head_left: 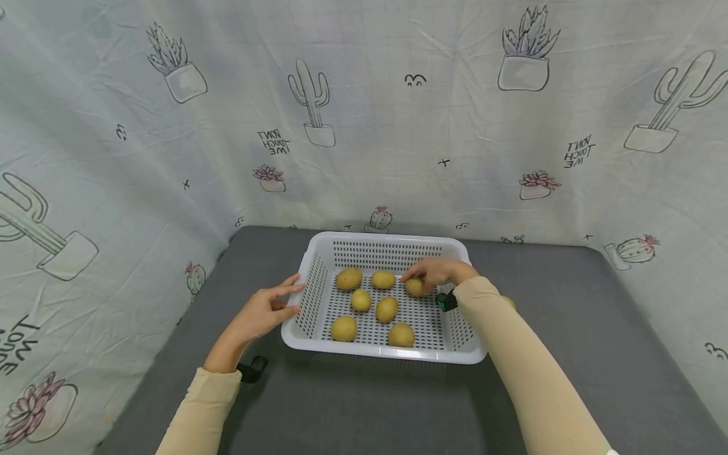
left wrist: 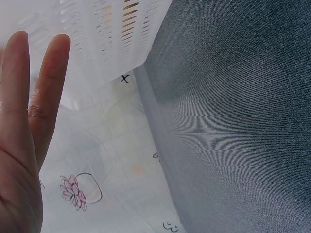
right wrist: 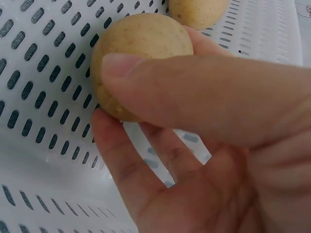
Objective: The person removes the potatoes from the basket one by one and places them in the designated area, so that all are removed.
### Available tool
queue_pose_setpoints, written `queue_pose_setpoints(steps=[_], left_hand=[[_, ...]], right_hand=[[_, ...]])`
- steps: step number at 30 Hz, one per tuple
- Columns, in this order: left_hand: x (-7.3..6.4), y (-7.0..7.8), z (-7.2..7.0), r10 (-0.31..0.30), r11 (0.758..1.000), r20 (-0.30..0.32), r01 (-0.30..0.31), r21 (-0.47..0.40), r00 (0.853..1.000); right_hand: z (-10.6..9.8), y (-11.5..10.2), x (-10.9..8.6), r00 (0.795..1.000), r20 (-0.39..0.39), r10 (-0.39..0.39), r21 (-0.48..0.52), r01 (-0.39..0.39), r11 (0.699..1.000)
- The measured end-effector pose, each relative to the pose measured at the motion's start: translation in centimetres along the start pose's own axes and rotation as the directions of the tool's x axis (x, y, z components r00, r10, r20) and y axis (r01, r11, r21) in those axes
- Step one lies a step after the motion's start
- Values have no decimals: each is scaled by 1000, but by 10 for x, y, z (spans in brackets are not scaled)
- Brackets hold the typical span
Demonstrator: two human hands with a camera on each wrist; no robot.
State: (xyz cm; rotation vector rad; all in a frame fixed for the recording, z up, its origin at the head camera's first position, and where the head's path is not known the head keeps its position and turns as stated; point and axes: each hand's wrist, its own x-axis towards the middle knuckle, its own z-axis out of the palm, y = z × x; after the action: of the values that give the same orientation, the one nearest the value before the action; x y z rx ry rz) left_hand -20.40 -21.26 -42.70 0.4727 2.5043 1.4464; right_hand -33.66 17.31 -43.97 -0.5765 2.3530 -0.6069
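Observation:
A white perforated plastic basket [head_left: 383,352] holds several yellow potatoes, among them one near its back left [head_left: 349,279] and one near its front right [head_left: 401,335]. Inside its back right part, my right hand [head_left: 435,272] grips a potato [right wrist: 141,43], thumb across the top and fingers curled round the sides. Another potato [right wrist: 199,12] lies just past it in the right wrist view. My left hand [head_left: 264,311] is at the basket's left side, fingertips right at the rim. Its fingers [left wrist: 48,92] look straight in the left wrist view, beside the slotted wall.
The basket stands on a grey cloth-covered table [head_left: 352,404]. To its right, a yellow potato [head_left: 509,302] shows partly from behind my right sleeve [head_left: 512,354]. A pale curtain [head_left: 364,114] printed with cacti hangs behind and along both sides of the table.

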Motion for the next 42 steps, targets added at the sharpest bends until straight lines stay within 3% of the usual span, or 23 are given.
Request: queue_pose_setpoints(steps=[15,28,42], left_hand=[[-1,2,0,-10,1000,-3,10,19,1000],[-2,2,0,-12,1000,8,12,2,1000],[-1,1,0,-6,1000,3,6,-12,1000]], right_hand=[[1,-1,-1,1000,-22,-9,20,9,1000],[-1,2,-1,996,-30,-81,106,84,991],[-4,4,-1,984,-58,-170,240,178,954]])
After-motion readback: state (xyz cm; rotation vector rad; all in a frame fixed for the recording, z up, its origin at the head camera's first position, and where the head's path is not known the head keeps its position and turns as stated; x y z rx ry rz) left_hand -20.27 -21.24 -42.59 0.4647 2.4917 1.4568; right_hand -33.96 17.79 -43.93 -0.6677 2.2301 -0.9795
